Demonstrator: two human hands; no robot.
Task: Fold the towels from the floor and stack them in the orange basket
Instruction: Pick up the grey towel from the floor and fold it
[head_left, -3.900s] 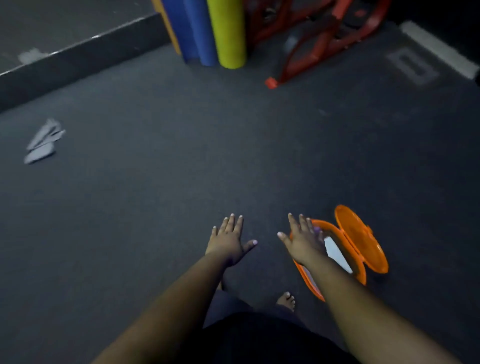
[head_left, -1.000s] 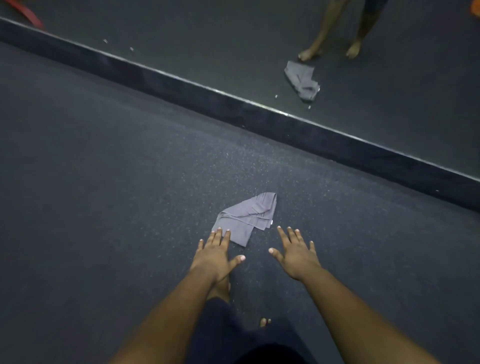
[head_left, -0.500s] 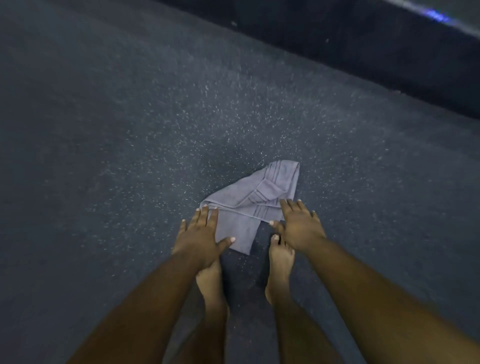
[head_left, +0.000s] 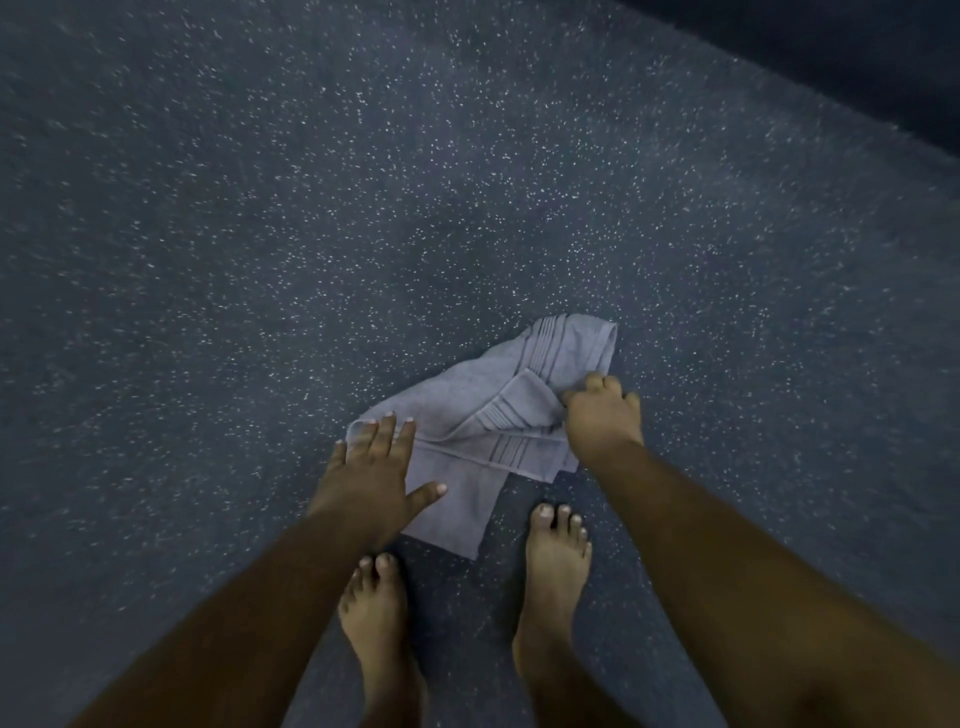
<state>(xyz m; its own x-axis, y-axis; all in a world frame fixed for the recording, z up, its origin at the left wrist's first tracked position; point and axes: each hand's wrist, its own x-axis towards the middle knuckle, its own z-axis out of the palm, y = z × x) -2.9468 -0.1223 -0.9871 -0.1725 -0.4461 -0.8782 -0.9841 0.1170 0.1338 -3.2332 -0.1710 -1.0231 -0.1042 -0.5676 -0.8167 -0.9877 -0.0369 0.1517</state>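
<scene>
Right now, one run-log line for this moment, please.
phase: pickup | towel: crumpled, on floor | left hand: open, over towel | right hand: fingers gripping towel

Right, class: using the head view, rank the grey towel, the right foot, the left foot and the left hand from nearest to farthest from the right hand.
1. Grey towel: gripped by the right hand at its right edge.
2. Right foot: just below that hand.
3. Left hand: across the towel, on its left side.
4. Left foot: lower left, farthest.

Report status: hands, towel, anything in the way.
Left hand flat, fingers straight, over the towel's near-left edge. Right hand gripping the towel, crumpled on the floor. Basket not in view. Nothing in the way.
</scene>
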